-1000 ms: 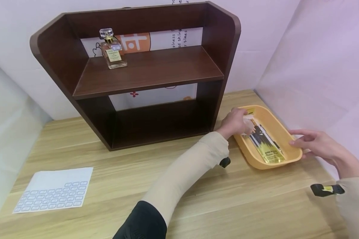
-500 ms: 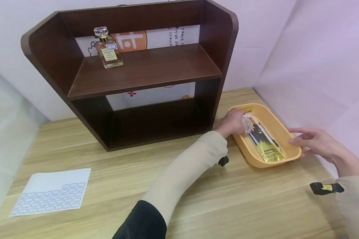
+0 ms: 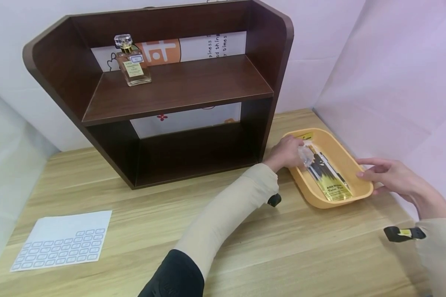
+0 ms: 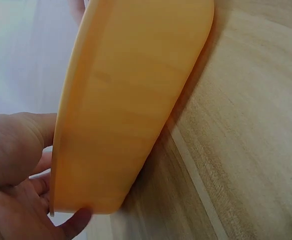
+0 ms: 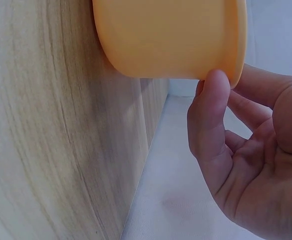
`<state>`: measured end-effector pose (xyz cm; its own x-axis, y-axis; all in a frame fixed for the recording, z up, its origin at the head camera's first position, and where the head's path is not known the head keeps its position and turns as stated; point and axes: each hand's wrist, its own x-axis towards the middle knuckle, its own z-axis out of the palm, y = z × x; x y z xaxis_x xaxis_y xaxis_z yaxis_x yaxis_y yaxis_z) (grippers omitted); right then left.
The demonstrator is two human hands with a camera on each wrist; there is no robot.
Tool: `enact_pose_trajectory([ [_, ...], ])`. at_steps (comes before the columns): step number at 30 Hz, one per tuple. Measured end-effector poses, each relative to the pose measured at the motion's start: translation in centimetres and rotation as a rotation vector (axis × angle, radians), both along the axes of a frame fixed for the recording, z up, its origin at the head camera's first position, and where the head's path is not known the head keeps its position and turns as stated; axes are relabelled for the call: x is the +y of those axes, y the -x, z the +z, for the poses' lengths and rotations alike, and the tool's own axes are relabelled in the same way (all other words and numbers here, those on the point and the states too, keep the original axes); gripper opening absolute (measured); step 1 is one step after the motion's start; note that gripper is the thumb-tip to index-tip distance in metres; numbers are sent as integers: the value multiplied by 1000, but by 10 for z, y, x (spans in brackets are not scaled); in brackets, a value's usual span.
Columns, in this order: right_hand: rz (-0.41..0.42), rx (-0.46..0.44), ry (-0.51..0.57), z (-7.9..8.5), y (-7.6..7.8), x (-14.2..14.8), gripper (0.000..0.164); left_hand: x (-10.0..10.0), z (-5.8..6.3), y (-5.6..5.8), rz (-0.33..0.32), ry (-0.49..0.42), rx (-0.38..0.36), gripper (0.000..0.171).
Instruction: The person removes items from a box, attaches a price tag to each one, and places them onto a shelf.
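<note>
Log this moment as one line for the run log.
left hand: grips brush packet | right hand: steadies orange tray rim | packet inside tray

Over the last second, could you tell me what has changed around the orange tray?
Little changed. The left hand keeps gripping the packet in the orange tray; the packet's near end hardly shifted. The right hand stays on the tray's rim. The perfume bottle stayed put.

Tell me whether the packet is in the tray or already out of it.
In. The packet lies lengthwise on the floor of the orange tray, with the left hand gripping its far end.
</note>
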<state>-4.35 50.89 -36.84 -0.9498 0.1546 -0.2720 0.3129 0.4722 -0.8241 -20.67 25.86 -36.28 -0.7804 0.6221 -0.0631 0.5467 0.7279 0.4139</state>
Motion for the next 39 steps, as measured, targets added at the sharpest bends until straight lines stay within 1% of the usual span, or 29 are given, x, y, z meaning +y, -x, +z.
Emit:
enact_pose_trajectory([
  [8, 2, 0, -7, -1, 0, -1, 38, -1, -1, -1, 6, 12, 15, 72],
  [13, 3, 6, -14, -1, 0, -1, 38, -3, -2, 0, -7, 3, 31, 70],
  [18, 2, 9, -21, -1, 0, -2, 38, -5, -2, -1, -11, -4, 43, 71],
  [21, 3, 14, -21, -1, 0, -2, 38, -5, -1, -2, -5, -14, 37, 73],
  [28, 6, 29, -8, -1, -1, -2, 39, -7, 2, -4, 10, -60, -2, 75],
  [34, 6, 22, -5, -1, 0, -2, 39, -10, 6, -6, -35, -76, 9, 75],
  [39, 7, 33, -9, 0, 0, -2, 40, -15, 13, -7, -79, -128, 13, 75],
])
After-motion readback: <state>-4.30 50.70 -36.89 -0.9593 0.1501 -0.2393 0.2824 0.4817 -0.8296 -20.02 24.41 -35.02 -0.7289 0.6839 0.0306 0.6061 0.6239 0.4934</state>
